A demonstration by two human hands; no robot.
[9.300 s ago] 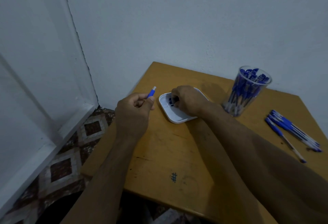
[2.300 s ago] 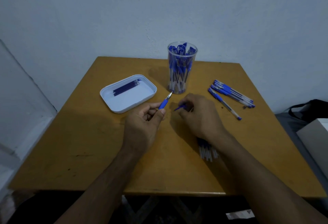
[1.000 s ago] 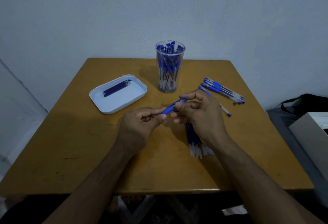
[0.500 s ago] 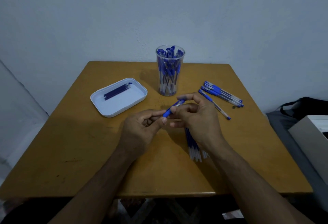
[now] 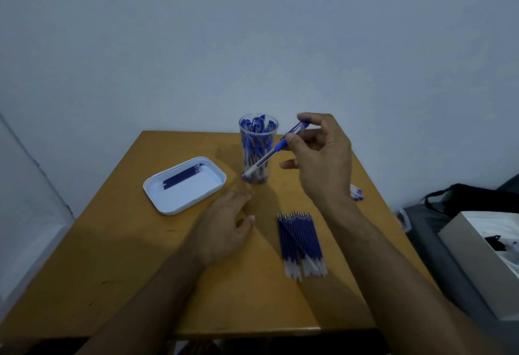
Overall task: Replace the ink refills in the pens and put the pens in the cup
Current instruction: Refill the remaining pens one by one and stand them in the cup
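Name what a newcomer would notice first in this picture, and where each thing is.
First, the right hand raised over the table, holding a blue pen beside the clear cup crammed with pens. Then the row of refills near the front, and the white tray at left.

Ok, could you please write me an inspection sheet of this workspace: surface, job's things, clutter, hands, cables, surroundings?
Surface: wooden table, some dark marks on it.
Job's things: clear cup full of blue pens; white tray with a few dark refills; bundle of refills lying flat near the front; a few loose pens behind the right wrist, mostly hidden.
Clutter: nothing seen.
Hands: right hand pinches one blue pen, tilted, in front of the cup; left hand relaxed over the table, holding nothing.
Cables: nothing seen.
Surroundings: plain wall behind; black bag and white box to the right.
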